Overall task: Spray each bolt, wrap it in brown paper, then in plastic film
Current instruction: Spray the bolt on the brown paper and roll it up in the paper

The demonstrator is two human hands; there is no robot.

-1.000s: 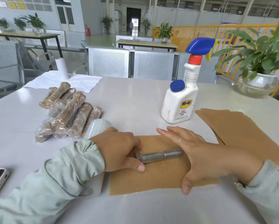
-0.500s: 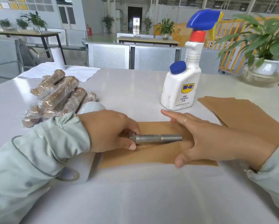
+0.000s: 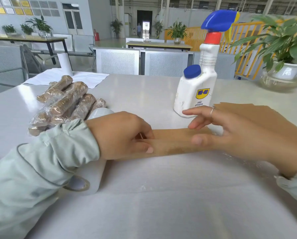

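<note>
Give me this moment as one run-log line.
step: paper wrap | left hand: grips brown paper | right hand: fingers straight, on paper | bolt: hidden | spray bottle: upright behind | film: not yet on

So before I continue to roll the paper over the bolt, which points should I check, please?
1. Brown paper folded over the bolt: ok, no metal shows.
2. Both hands on the fold: ok, left hand at one end, right hand at the other.
3. Paper tight around the bolt: cannot tell.
4. Bolt sprayed: cannot tell; the spray bottle stands upright behind.
5. Plastic film roll near: ok, under the left forearm.
6. Wrapped bolts out of the way: ok, piled to the left.
</note>
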